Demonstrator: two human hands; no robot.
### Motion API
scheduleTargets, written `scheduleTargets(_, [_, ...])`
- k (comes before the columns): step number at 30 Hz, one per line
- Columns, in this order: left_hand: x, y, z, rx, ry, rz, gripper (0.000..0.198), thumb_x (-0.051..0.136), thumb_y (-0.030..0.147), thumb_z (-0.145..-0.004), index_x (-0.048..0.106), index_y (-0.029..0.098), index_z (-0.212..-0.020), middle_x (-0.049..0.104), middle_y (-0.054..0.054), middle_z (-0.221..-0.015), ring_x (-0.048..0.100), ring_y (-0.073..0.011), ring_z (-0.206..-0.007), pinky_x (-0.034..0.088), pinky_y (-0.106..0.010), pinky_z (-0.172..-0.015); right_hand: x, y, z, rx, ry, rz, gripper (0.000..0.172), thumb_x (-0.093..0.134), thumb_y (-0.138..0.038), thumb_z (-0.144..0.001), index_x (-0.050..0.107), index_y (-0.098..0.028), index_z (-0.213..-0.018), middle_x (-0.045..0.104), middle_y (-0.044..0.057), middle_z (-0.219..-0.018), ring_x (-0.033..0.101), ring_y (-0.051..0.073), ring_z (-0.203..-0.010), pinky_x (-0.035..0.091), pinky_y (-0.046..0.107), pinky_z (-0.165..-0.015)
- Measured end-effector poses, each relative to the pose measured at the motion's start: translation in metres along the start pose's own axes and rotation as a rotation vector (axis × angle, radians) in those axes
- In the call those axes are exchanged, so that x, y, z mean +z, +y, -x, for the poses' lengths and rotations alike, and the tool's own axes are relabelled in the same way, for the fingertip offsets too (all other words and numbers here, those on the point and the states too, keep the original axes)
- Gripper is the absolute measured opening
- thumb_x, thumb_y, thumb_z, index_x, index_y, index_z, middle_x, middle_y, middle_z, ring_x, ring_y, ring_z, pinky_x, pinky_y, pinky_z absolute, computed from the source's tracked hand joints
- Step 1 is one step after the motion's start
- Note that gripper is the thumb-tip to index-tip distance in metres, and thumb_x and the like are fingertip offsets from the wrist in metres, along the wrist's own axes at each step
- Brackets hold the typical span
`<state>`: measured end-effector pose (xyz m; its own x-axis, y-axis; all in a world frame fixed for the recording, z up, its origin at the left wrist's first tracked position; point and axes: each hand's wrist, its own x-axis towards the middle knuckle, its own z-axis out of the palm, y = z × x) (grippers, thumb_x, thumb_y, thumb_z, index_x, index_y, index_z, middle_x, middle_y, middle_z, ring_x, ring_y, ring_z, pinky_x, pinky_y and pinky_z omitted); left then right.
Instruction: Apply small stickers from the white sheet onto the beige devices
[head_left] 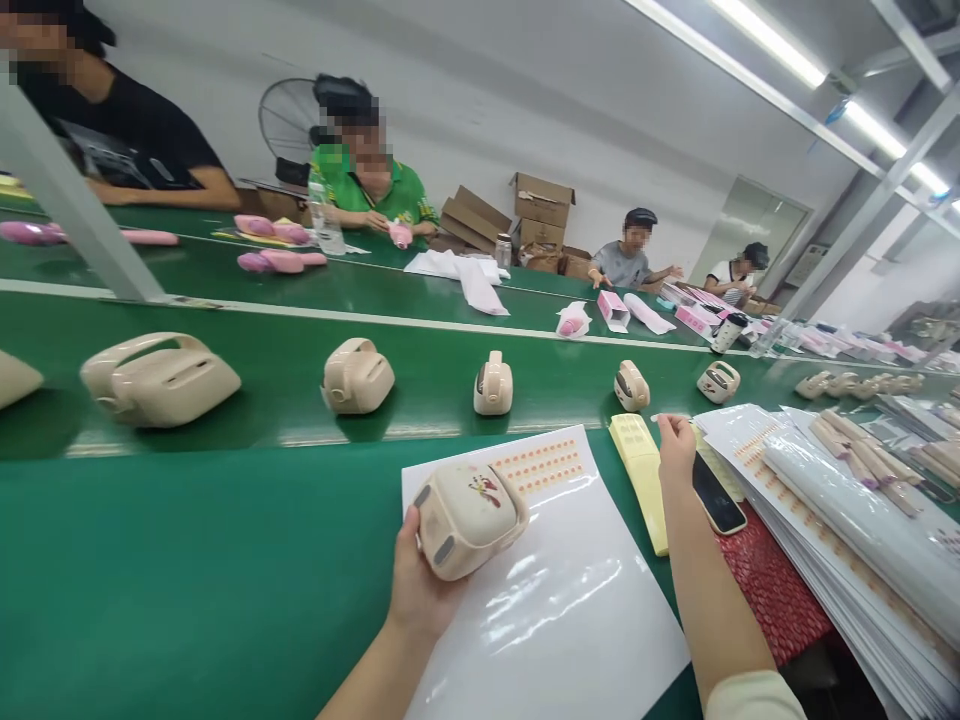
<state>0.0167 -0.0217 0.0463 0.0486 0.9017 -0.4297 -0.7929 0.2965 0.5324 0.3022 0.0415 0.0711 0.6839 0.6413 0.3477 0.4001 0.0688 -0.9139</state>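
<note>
My left hand [417,590] grips a beige plastic device [469,512] with a small red picture on its face, held over a white sticker sheet [559,610] on the green table. A patch of small orange stickers [541,464] sits at the sheet's top. My right hand [675,440] is stretched out beyond the sheet, its fingers pinched on something tiny and pale near a yellow strip [643,470] and a black phone [717,494].
Several beige devices [357,375] lie on the green conveyor belt [300,400] ahead. A stack of sticker sheets [847,520] fills the right side. Across the belt, several people sit with pink items [281,262], a water bottle [327,222] and cardboard boxes [541,208].
</note>
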Motion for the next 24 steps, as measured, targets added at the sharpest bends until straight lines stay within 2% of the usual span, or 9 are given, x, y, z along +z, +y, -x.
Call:
scheduleTargets(3, [-0.015,-0.002,-0.006,-0.004,-0.2,0.006,0.048,0.06,0.045,-0.073,0.055,0.03,-0.118,0.067,-0.003,-0.109,0.056,-0.0302,-0.107,0.054,-0.04,-0.073,-0.008,0.024,-0.026,0.106,-0.038,0.162,0.019,0.054,-0.035,-0.064,0.055,-0.016,-0.059,0.055,0.0,-0.054,0.053,0.017,-0.062,0.041,0.028,-0.06])
scheduleTargets(5, [-0.029,-0.006,-0.014,-0.001,-0.317,0.025,0.057,0.067,0.041,-0.068,0.051,0.032,-0.122,0.068,-0.003,-0.108,0.059,-0.0288,-0.104,0.054,-0.039,-0.075,-0.008,0.035,-0.028,0.149,-0.078,0.257,0.015,0.054,-0.03,-0.062,0.055,-0.017,-0.055,0.055,0.0,-0.052,0.053,0.017,-0.059,0.041,0.027,-0.058])
scheduleTargets(8, [-0.047,-0.009,-0.026,0.034,-0.412,0.069,0.067,0.071,0.034,-0.066,0.044,0.035,-0.127,0.069,-0.001,-0.108,0.061,-0.0261,-0.101,0.053,-0.035,-0.078,-0.005,0.043,-0.025,0.166,-0.122,0.396,0.012,0.054,-0.024,-0.062,0.055,-0.017,-0.052,0.057,0.002,-0.057,0.056,0.019,-0.065,0.042,0.028,-0.063])
scheduleTargets(11, [-0.05,-0.002,-0.03,0.061,-0.428,0.172,0.066,0.066,0.042,-0.069,0.04,0.038,-0.129,0.067,0.001,-0.111,0.061,-0.0257,-0.1,0.054,-0.036,-0.076,-0.001,0.039,-0.021,0.133,-0.118,0.532,0.008,0.056,-0.019,-0.063,0.057,-0.016,-0.056,0.06,0.009,-0.075,0.056,0.026,-0.083,0.041,0.034,-0.073])
scheduleTargets(12, [-0.048,0.001,-0.029,0.075,-0.429,0.215,0.064,0.062,0.048,-0.071,0.038,0.038,-0.13,0.065,0.0,-0.115,0.06,-0.0264,-0.102,0.054,-0.038,-0.077,0.001,0.035,-0.019,0.104,-0.112,0.568,0.005,0.056,-0.017,-0.064,0.06,-0.015,-0.062,0.06,0.012,-0.085,0.054,0.028,-0.09,0.04,0.037,-0.078])
scheduleTargets(14, [-0.043,0.008,-0.028,0.115,-0.442,0.295,0.063,0.053,0.056,-0.074,0.036,0.038,-0.131,0.061,0.0,-0.121,0.058,-0.0289,-0.106,0.053,-0.043,-0.078,0.011,0.026,-0.01,0.013,-0.127,0.615,0.013,0.055,-0.013,-0.067,0.063,-0.013,-0.078,0.054,0.017,-0.102,0.047,0.032,-0.104,0.036,0.042,-0.085])
scheduleTargets(17, [-0.038,0.019,-0.03,0.204,-0.448,0.367,0.065,0.053,0.061,-0.07,0.039,0.037,-0.129,0.061,-0.002,-0.121,0.058,-0.0314,-0.104,0.054,-0.044,-0.076,0.04,0.008,0.018,-0.163,-0.266,0.603,0.022,0.057,-0.014,-0.069,0.062,-0.016,-0.09,0.051,0.014,-0.111,0.042,0.028,-0.109,0.032,0.041,-0.092])
scheduleTargets(22, [-0.045,0.037,-0.042,0.359,-0.361,0.403,0.064,0.06,0.061,-0.061,0.049,0.034,-0.119,0.067,-0.001,-0.107,0.062,-0.0268,-0.096,0.056,-0.037,-0.072,0.115,-0.021,0.085,-0.613,-0.752,0.496,0.02,0.059,-0.021,-0.074,0.063,-0.019,-0.093,0.053,0.01,-0.109,0.045,0.025,-0.103,0.035,0.04,-0.092])
scheduleTargets(24, [-0.05,0.043,-0.046,0.415,-0.304,0.402,0.064,0.061,0.061,-0.059,0.052,0.031,-0.115,0.068,-0.001,-0.102,0.064,-0.025,-0.091,0.057,-0.035,-0.068,0.143,-0.033,0.106,-0.673,-0.9,0.485,0.026,0.057,-0.021,-0.077,0.061,-0.018,-0.102,0.053,0.011,-0.11,0.044,0.025,-0.103,0.037,0.04,-0.091])
